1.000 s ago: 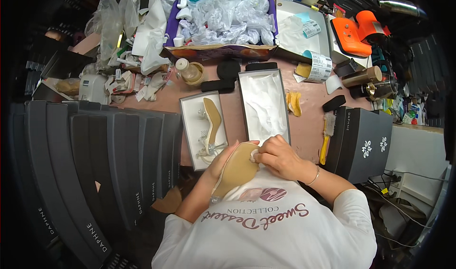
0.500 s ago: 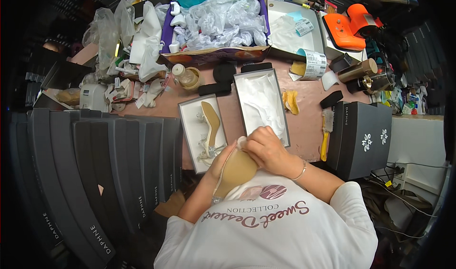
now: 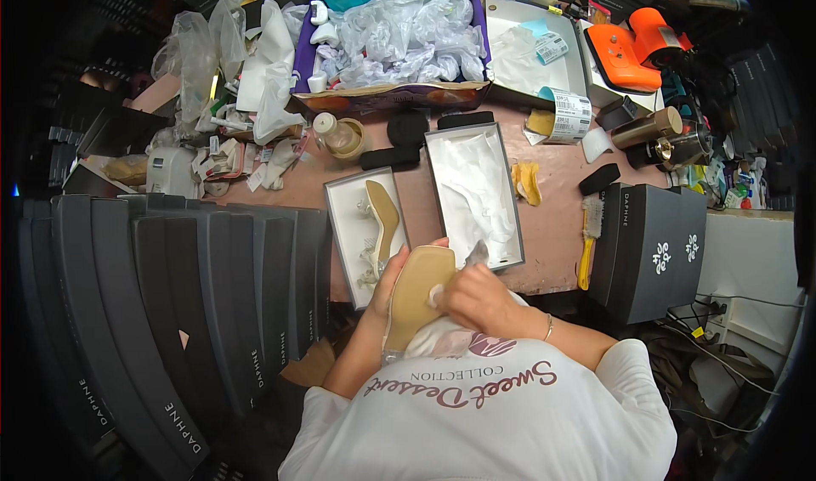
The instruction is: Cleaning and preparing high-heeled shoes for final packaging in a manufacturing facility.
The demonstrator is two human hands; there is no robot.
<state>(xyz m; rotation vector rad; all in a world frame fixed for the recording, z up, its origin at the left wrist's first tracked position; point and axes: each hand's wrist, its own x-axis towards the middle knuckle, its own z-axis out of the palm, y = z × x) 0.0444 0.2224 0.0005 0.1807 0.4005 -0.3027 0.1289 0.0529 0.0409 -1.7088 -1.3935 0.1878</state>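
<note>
My left hand [image 3: 380, 313] is closed round the edge of a shoe [image 3: 416, 298], its tan sole turned up in front of my chest. Against the sole's right edge, my right hand [image 3: 489, 301] pinches a small white wad [image 3: 436, 296], probably cloth or tissue. A greyish end [image 3: 478, 253] sticks out above those fingers. Beyond my left hand, the other shoe [image 3: 384, 217] lies on its side in a shallow white-lined tray [image 3: 346, 196], sole showing. Farther on and to the right stands an open box half [image 3: 434, 162] holding white tissue paper [image 3: 478, 188].
Dark shoe boxes [image 3: 225, 302] line the left side, and more boxes [image 3: 648, 251] stand at right beside a yellow-handled brush [image 3: 586, 251]. A purple carton [image 3: 382, 99] of crumpled plastic sits at the back. A jar [image 3: 338, 134], black pads [image 3: 391, 158] and a yellow cloth [image 3: 527, 182] lie between.
My right hand has moved from the shoe's far end down to its right edge with the white wad. The sole is turned more upright and shows more fully.
</note>
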